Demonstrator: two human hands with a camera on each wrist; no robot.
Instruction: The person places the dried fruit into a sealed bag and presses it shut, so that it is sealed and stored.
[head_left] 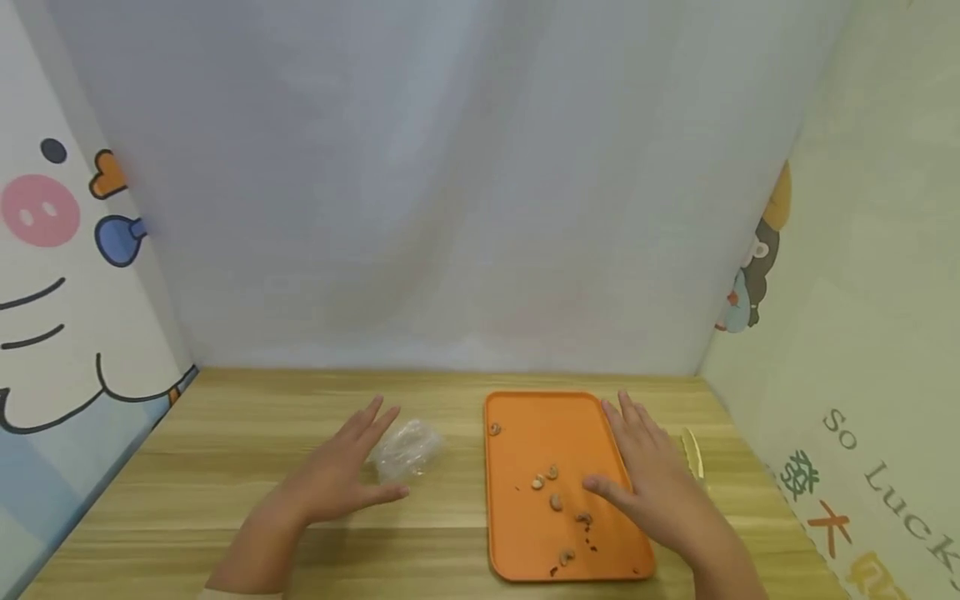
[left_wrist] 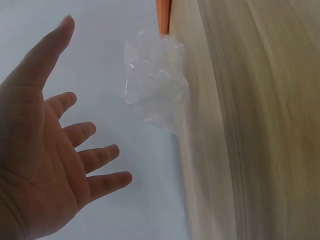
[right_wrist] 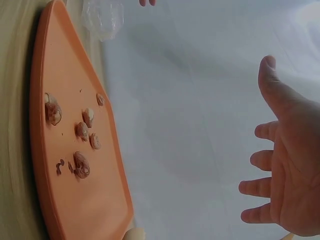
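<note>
Partly hidden in the head view, the right edge of the orange tray (head_left: 521,437) runs behind the person's right hand (head_left: 654,487), and a yellowish curved object (head_left: 693,454) just beyond that hand is too covered to identify. Small curled brown pieces (head_left: 556,502) and dark crumbs lie scattered on the tray, which rests on the wood-grained table (head_left: 195,467). Left of it sits a crumpled clear plastic bag (head_left: 408,450), near the left hand (head_left: 333,479); both hands hold nothing, thumbs apart from the fingers. From the left wrist, the tray is only an orange sliver at the top, and the left fingers are spread, apart from the glossy bag. From the right wrist, the bag is cut off above, a pale rounded thing (right_wrist: 135,234) barely shows below, and the right hand is raised beside the tray, fingers spread
</note>
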